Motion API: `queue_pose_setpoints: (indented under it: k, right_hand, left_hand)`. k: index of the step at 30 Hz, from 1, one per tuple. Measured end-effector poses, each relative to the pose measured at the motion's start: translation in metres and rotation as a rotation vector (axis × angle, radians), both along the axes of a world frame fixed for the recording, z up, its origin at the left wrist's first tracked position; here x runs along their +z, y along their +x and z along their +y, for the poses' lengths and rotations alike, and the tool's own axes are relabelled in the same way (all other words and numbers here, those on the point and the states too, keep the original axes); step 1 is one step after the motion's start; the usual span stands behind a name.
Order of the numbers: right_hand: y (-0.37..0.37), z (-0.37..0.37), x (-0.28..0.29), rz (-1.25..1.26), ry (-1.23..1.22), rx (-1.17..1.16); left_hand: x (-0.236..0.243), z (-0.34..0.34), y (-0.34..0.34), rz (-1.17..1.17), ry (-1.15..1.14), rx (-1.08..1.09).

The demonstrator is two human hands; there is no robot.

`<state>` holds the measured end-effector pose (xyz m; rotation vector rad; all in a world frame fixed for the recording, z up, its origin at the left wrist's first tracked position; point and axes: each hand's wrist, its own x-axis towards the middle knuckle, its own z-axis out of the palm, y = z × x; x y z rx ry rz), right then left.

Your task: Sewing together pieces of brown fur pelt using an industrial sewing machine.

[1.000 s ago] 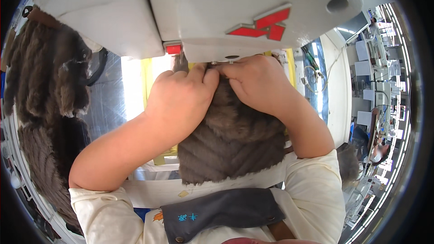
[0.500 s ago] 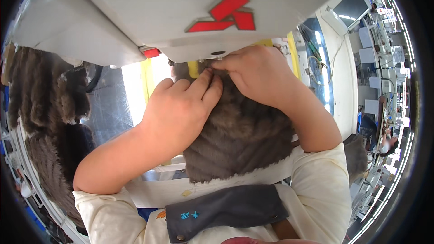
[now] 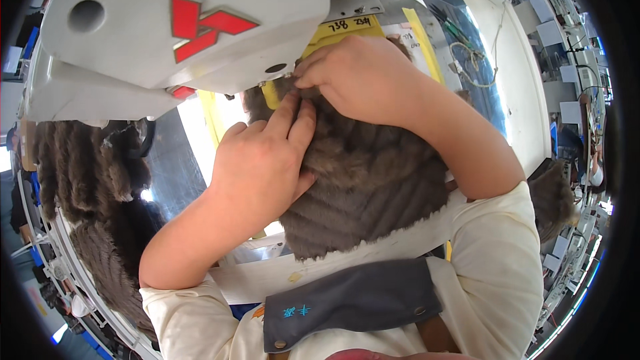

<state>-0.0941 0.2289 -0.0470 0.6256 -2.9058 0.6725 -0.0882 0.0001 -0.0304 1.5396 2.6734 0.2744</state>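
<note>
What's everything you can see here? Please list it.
Machine head: 1, pale grey, upper left
Fur panel: 1, grey-brown, centre
Left-side furs: several, brown, count unclear
Right-side fur: 1, grey-brown, right edge
Yellow strips: at least 2, yellow, beyond the panel
Background workstations: many, mixed colours, right edge
Dark flap: 1, dark grey, lower centre
Sleeves: 2, cream, lower left and right
Hands: 2, bare, at the panel

past the white right edge of my tabletop [image 3: 523, 107], i see blurred, cluttered workstations [image 3: 579, 70] bending away in a line, pale rectangular panels [image 3: 570, 111] set among them, and a long bright strip light [image 3: 579, 299] curving near the lower right rim of my view.
</note>
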Motion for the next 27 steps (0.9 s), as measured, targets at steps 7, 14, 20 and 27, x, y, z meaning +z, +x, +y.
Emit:
queue_pose_setpoints:
  k: [7, 14, 20, 27]
  right_hand:
    - [-0.002, 0.001, 0.001, -0.002, 0.014, 0.017]
    - [-0.005, 0.003, -0.002, -0.030, -0.004, 0.013]
    - [-0.011, 0.004, 0.002, -0.058, -0.062, -0.011]
    - [-0.020, 0.004, 0.008, -0.115, -0.068, -0.041]
  left_hand:
    - [0.003, 0.002, 0.001, -0.009, -0.030, 0.017]
    - [0.001, 0.003, 0.001, -0.023, -0.011, 0.006]
    - [-0.001, 0.002, -0.004, -0.012, 0.007, 0.018]
    - [-0.001, 0.004, -0.010, -0.105, -0.034, 0.089]
